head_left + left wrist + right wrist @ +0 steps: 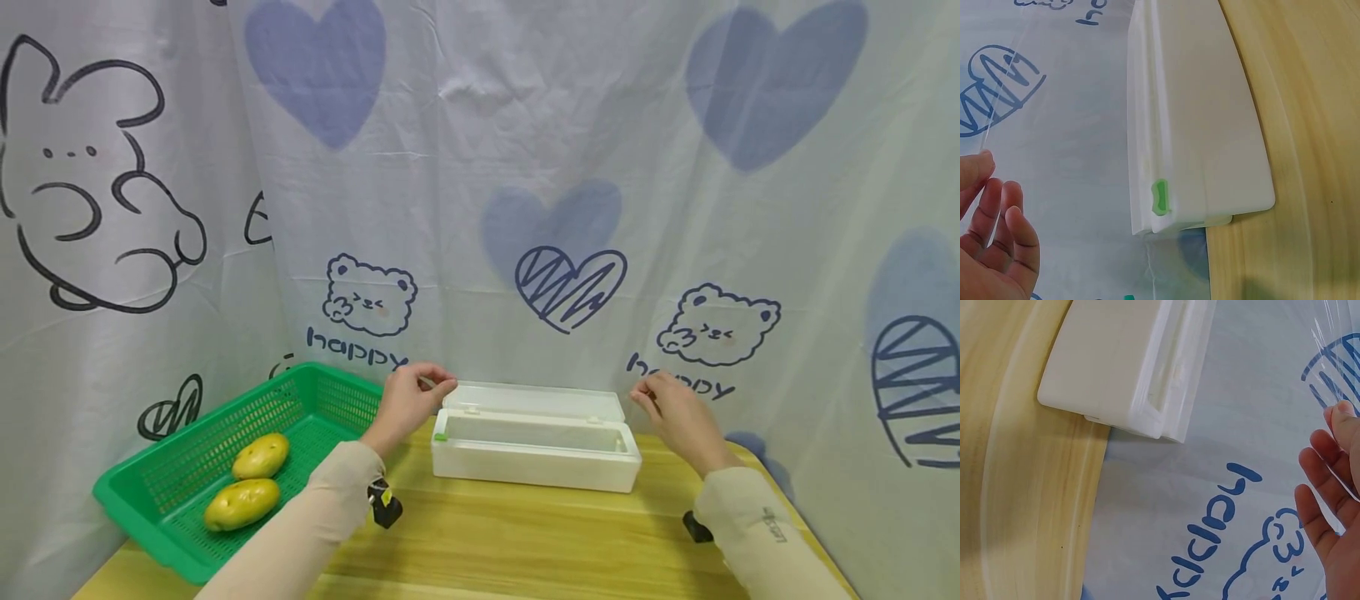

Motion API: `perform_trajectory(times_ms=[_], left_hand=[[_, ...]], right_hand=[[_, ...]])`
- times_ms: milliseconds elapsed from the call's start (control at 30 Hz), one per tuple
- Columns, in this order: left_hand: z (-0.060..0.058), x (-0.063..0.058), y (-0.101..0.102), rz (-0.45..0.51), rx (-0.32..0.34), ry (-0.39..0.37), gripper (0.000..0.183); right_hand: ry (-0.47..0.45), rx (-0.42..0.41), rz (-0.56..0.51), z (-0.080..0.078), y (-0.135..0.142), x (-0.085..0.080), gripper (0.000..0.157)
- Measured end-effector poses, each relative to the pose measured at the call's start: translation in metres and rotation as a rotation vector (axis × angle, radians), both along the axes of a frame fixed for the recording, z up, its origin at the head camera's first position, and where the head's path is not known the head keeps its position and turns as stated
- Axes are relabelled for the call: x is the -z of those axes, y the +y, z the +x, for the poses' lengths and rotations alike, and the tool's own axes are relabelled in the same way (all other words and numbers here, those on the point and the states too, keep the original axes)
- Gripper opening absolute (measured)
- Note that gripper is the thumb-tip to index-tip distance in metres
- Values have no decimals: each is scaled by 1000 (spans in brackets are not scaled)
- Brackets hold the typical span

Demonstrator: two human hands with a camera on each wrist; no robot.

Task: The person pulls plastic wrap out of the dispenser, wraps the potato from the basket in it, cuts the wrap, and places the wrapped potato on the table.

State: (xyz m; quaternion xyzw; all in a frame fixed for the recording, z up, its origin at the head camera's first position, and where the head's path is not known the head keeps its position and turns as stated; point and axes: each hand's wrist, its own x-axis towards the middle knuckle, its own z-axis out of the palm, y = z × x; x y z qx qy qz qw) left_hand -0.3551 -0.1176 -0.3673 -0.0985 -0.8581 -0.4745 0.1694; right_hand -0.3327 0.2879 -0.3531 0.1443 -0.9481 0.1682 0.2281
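Observation:
A long white cling film dispenser [534,468] sits at the far side of the table, its clear lid [540,400] raised at the back. A small green slider [1160,197] is at its left end. Between thumb and fingertips, my left hand [414,398] pinches the edge of a transparent sheet, which shows as a thin line in the left wrist view. My right hand [678,417] pinches the other side of this cling film [1334,353], creased near the fingertips. Both hands are raised, one beyond each end of the dispenser.
On the left stands a green plastic basket [142,493] with two yellow potatoes, one nearer [242,504] and one farther [261,457]. A printed curtain [450,208] hangs close behind the wooden table [480,542].

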Motion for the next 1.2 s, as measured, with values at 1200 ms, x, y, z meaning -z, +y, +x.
perform_trajectory(times_ms=[1200], left_hand=[[-2,-28,-7,37,70,7,8]], right_hand=[[0,-53,-84,0,-2,-27,20]])
